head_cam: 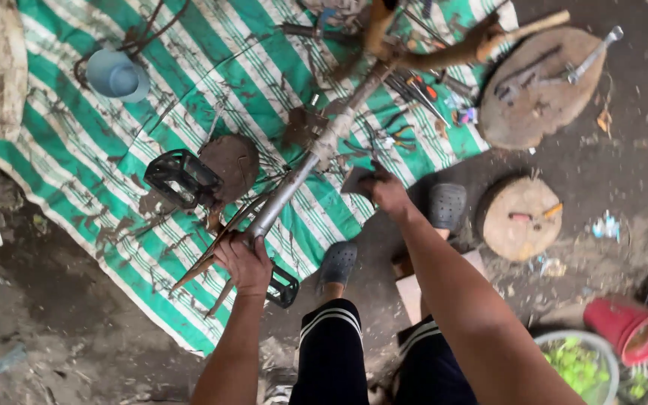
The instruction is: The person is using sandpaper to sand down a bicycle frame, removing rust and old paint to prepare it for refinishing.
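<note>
A rusty bicycle frame [316,154] lies slanted across a green and white striped tarp [99,135], with black pedals [178,178] at its crank end. My left hand [245,262] is shut around the near end of the grey frame tube, by the thin rusty stays. My right hand [384,191] presses a small dark piece, perhaps sandpaper [355,180], against the side of the tube. Whether it is sandpaper I cannot tell for sure.
Loose pliers and hand tools [414,97] lie on the tarp's far right. A wooden slab [541,90] holds a wrench and a hammer. A round wooden block [519,217], a blue cup [118,75], a red bucket [631,330] and a bowl of greens [579,364] stand around.
</note>
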